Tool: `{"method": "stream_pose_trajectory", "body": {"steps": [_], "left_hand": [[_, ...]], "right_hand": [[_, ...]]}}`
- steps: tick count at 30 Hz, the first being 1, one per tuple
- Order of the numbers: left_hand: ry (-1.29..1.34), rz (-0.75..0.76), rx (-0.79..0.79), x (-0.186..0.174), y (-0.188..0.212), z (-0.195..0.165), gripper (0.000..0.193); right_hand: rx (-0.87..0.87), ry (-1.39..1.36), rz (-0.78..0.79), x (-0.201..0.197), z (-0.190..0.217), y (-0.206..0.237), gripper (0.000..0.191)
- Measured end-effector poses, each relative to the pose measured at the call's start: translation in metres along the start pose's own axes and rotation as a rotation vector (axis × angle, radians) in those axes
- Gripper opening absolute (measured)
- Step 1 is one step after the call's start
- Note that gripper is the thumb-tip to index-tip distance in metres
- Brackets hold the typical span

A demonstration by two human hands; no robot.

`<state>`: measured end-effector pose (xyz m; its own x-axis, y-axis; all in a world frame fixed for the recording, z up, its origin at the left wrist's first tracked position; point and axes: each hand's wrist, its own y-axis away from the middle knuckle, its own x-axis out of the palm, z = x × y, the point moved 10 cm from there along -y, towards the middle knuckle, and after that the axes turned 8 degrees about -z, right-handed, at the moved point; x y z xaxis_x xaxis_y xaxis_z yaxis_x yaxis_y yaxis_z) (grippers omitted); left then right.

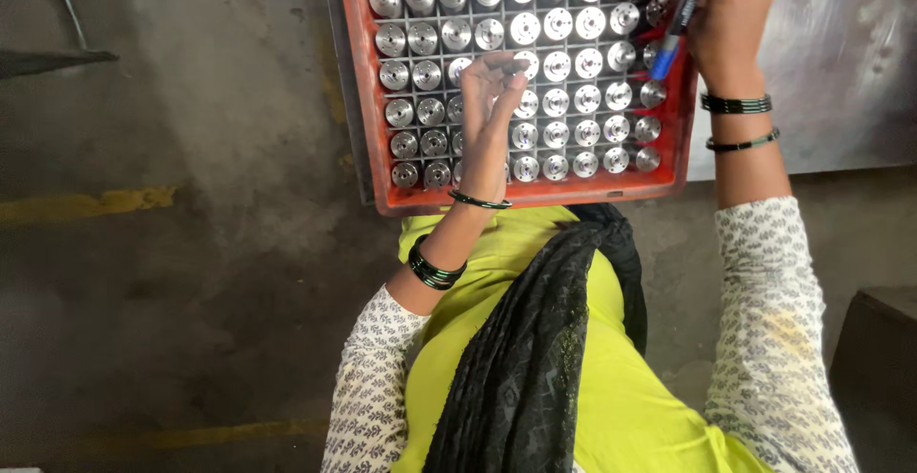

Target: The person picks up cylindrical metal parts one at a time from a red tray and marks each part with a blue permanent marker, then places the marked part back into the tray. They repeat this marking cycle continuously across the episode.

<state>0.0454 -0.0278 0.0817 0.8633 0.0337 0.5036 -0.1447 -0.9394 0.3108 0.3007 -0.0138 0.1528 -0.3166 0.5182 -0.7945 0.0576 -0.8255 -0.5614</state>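
A red plastic crate sits in front of me, filled with rows of round shiny metal parts standing in a grid. My left hand hovers over the middle of the crate, its fingertips pinching one small metal part. My right hand is at the crate's far right corner and holds a marker pen with a blue end, pointing down toward the parts. Both wrists wear dark bangles.
The crate rests on a grey metal surface that extends to the right. A worn concrete floor with faded yellow lines lies to the left. A dark box edge shows at the lower right.
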Motion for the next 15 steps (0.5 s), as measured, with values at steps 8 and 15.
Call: {"method": "stream_pose_trajectory", "body": {"steps": [8, 15], "left_hand": [[-0.025, -0.024, -0.007, -0.007, -0.004, 0.001, 0.032], [-0.072, 0.038, -0.143, 0.004, 0.001, 0.035, 0.048]], "right_hand": [[-0.169, 0.340, 0.261, 0.025, -0.002, 0.030, 0.026], [-0.037, 0.110, 0.176, 0.004, 0.009, 0.014, 0.056]]}}
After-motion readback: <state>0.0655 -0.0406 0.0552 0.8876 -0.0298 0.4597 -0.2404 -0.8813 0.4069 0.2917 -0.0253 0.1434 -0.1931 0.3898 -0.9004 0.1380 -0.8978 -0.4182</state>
